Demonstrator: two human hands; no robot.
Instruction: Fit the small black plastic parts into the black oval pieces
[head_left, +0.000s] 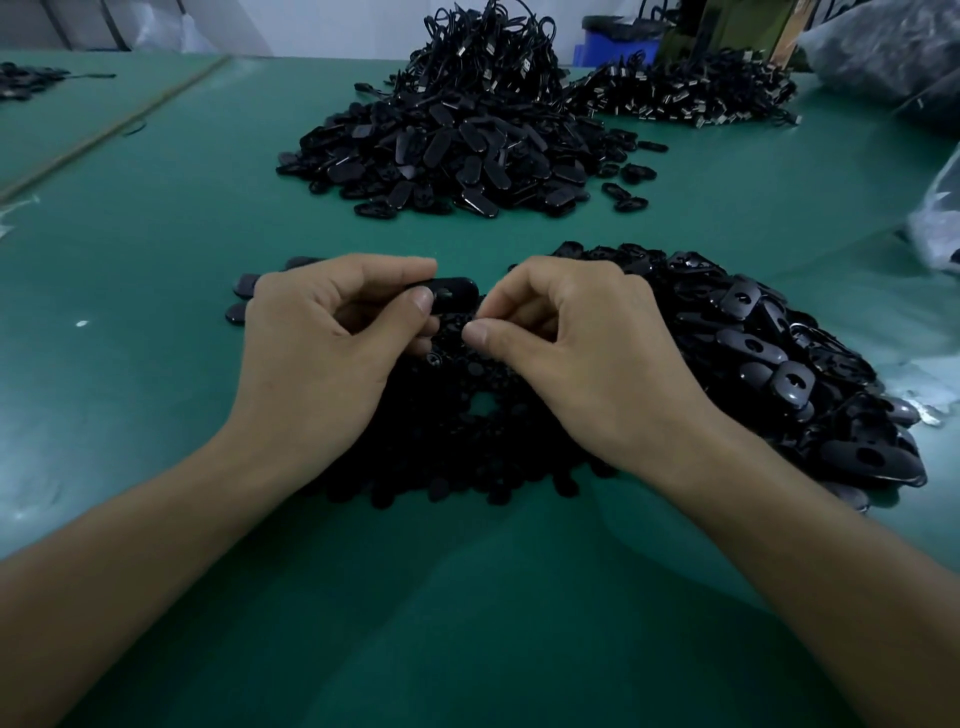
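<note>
While left hand (332, 338) pinches an oval (456, 292) over the parts heap (467, 421), right hand (576, 343), just beside, pinches tight, likely on a part: fitting step; next, line part up with oval's hole.

Dim, bluish cast; soft blur; wide-angle edge distortion.

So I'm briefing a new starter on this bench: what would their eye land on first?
The two hands at centre: the left hand pinches a black oval piece, the right hand pinched beside it, above a spread of small black parts. Then the near heap of oval pieces at right and the far heap beyond, on the green table.
</note>
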